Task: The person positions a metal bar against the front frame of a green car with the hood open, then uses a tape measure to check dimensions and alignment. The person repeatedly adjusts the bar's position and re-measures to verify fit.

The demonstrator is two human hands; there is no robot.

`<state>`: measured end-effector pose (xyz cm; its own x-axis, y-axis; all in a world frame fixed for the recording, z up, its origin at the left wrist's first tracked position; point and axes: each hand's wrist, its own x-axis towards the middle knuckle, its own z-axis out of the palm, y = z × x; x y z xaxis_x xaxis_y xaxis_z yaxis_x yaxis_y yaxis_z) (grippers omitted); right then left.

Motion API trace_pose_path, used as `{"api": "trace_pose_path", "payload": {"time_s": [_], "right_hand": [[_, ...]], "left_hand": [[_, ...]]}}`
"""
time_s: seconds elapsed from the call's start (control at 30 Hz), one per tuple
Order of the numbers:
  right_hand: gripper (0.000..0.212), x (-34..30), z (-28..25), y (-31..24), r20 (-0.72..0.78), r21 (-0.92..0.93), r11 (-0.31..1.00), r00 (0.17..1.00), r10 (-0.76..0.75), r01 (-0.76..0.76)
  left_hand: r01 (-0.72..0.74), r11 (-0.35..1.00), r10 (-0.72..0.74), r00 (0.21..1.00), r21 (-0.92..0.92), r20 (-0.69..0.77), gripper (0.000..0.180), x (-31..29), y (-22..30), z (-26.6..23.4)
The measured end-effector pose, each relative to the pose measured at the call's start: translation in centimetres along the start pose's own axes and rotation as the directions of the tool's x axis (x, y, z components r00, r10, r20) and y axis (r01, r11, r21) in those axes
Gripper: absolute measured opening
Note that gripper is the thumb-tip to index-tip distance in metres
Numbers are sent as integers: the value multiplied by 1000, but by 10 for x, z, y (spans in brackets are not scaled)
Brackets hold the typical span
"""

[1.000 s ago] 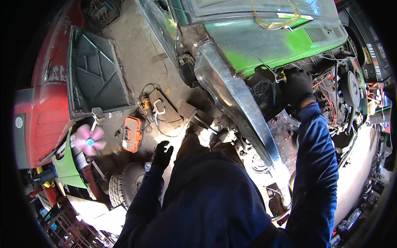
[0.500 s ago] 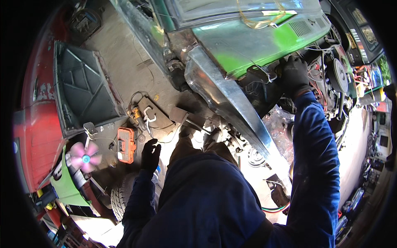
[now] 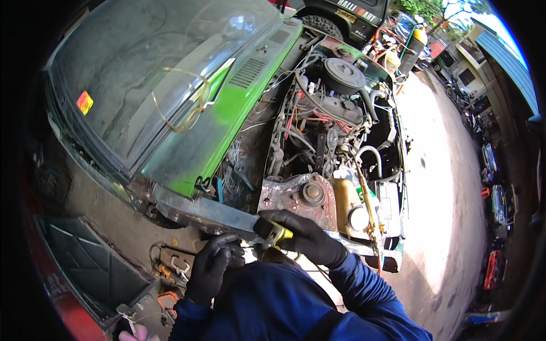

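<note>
In my right hand (image 3: 310, 236) is a small black-and-yellow tool that looks like a tape measure (image 3: 278, 233), gripped just in front of my chest at the near end of the bare metal fender rail (image 3: 210, 213). My left hand (image 3: 216, 264), also in a dark glove, is beside it with fingers curled together; whatever they hold, if anything, is hidden. Both hands are close to the rail's near edge. Right of the rail is the rusty strut tower (image 3: 298, 196) with its round mount.
The open engine bay holds a round air cleaner (image 3: 344, 75), a tan reservoir (image 3: 347, 207) and a brass torch (image 3: 365, 196) with hoses. Left are the green cowl (image 3: 227, 122) and windshield (image 3: 159, 74). A detached dark panel (image 3: 85, 256) and an orange case (image 3: 168, 301) are on the floor.
My view has swung toward the engine bay. My right hand has come back from under the cowl edge and now holds the black-and-yellow tool. My left hand has risen toward the rail.
</note>
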<state>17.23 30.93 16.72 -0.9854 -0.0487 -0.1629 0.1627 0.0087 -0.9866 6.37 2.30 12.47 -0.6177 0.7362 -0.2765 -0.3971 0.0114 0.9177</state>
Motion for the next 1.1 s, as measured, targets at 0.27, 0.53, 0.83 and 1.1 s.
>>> {"api": "trace_pose_path", "payload": {"time_s": [0.27, 0.53, 0.83, 1.1], "right_hand": [[88, -21, 30, 6, -117, -560, 757, 873, -473, 335], [93, -37, 23, 10, -120, -560, 787, 914, -387, 260], [103, -28, 12, 18, -105, -463, 866, 958, -266, 189], [124, -42, -22, 26, -67, -501, 863, 992, -111, 63]], "left_hand": [[101, 994, -99, 994, -34, 49, 37, 33, 33, 61], [127, 992, -127, 987, 14, 96, 35, 30, 15, 61], [262, 959, -265, 964, 110, 19, 49, 24, 13, 63], [57, 822, -46, 998, 567, -34, 51, 26, 11, 72]]}}
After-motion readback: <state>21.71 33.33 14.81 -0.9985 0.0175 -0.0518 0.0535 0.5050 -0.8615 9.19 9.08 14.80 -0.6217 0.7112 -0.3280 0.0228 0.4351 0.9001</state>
